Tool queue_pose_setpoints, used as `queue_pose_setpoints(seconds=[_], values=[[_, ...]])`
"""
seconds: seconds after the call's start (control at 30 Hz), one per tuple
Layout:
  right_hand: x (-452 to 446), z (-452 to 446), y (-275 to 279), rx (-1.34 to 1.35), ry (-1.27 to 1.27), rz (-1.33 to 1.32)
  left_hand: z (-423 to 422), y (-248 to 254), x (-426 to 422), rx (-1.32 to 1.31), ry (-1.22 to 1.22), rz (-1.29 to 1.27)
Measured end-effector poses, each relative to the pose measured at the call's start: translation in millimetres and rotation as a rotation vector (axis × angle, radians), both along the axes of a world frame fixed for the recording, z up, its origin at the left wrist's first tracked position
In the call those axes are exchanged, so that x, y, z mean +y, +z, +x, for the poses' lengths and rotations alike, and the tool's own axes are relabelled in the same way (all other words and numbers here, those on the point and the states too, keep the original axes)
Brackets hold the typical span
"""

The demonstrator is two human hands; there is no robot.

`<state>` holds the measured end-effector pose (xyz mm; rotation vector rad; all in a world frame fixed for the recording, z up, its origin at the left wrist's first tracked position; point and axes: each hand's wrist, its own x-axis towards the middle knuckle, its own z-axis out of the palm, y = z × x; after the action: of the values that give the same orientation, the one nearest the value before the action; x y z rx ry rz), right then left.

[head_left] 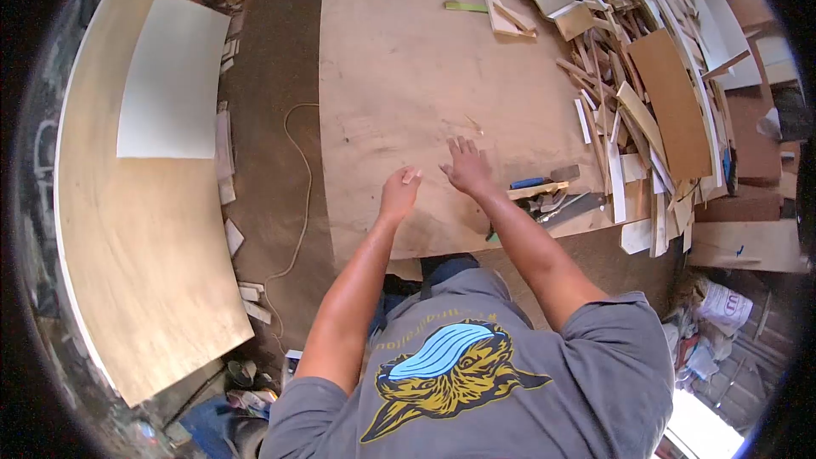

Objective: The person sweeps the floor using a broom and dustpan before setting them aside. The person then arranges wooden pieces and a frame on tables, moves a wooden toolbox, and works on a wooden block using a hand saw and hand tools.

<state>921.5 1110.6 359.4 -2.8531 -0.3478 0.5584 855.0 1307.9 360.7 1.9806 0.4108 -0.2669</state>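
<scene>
Both arms (544, 251) reaching forward, left hand (399, 194) with fingers (408, 175) curled, right hand (469, 168) palm down, fingers spread

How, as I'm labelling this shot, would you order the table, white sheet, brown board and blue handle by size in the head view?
Largest to smallest, as they look:
1. Table
2. White sheet
3. Brown board
4. Blue handle

single head view, steeply downward
</scene>
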Motion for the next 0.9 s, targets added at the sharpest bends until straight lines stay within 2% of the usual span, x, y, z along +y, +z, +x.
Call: queue_pose_setpoints(seconds=[0.27, 0.37, 0.47, 0.57, 0.67, 0.77, 0.9], values=[[91.9, 7.4, 19.2, -0.019, -0.166, 0.04, 58.8, -14.0, 57.2, 0.032, -0.194, -0.149], [129.8, 2.0, 17.1, -0.046, -0.28, 0.01, 70.0, 4.4, 86.7, 0.037, -0.226, -0.134], [180.2, -2.5, 23.2, -0.057, -0.384, -0.026, 78.9, -7.3, 138.7, -0.019, -0.292, -0.203], [240.6, -2.7, 25.2, -0.039, -0.429, -0.018, 86.0, 22.5, 209.1, 0.085, -0.342, -0.223], [304.2, 25.6, 31.6, -0.036, -0.428, -0.005, 97.1, 22.8, 279.5, 0.062, -0.274, -0.174], [352.3, 45.6, 28.9, -0.104, -0.411, 0.022, 118.2, -26.7, 331.4, 0.14, -0.159, -0.349], [385.1, 72.5, 55.7, -0.126, -0.412, 0.064, 157.7, -6.1, 357.6, 0.048, -0.258, -0.358]])
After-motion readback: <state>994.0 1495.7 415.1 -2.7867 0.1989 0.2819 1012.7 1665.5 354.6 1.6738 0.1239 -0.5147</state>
